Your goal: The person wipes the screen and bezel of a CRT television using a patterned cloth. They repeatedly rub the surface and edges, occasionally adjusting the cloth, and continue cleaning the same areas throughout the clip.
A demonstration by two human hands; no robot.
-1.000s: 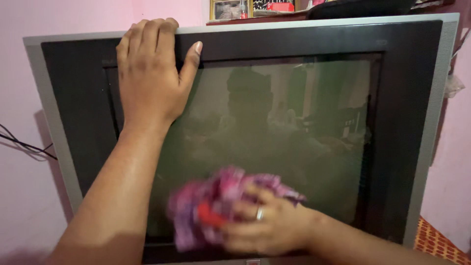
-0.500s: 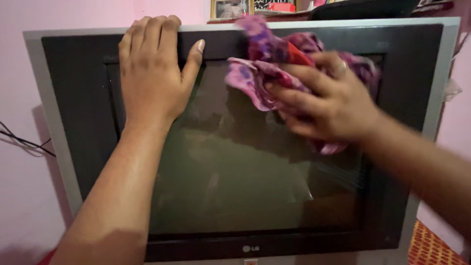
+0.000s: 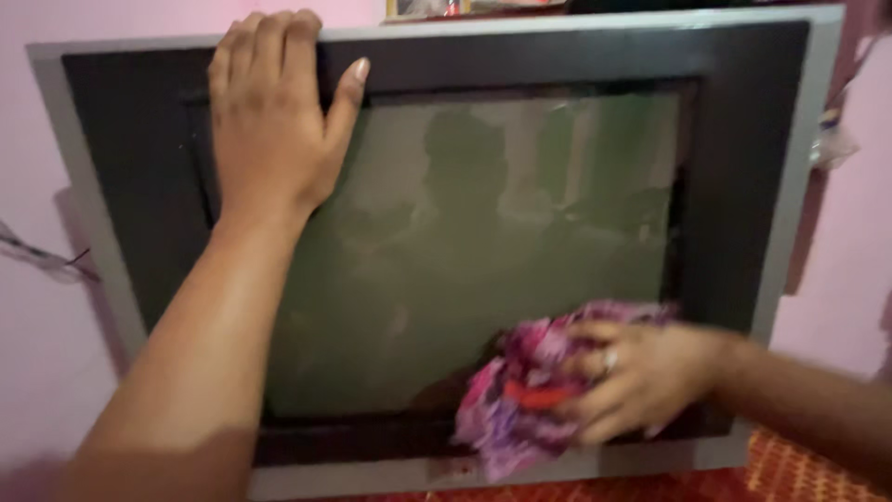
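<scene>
Half a second earlier the cloth (image 3: 530, 395) was bunched against the top edge of the television (image 3: 743, 167), right of the braced hand; it is now pressed to the lower right corner of the screen (image 3: 483, 242), overlapping the bottom of the dark bezel. A sweep from the top of the glass to its foot can be inferred, so the right half of the screen is judged to have been passed over, while the part below the left hand (image 3: 269, 121) shows no sign of being reached at this moment.

The cloth is crumpled, pink and purple with a red patch, and its longer run lies roughly level along the television's lower edge, one loose end hanging toward the grey base strip. It is gripped by the right hand (image 3: 641, 376), whose fingers (image 3: 595, 330) are curled into the folds, a ring showing on one.

The left hand is laid flat on the television's upper left corner, fingers together and hooked over the top edge, thumb spread toward the screen. The picture is somewhat blurred by motion.
</scene>
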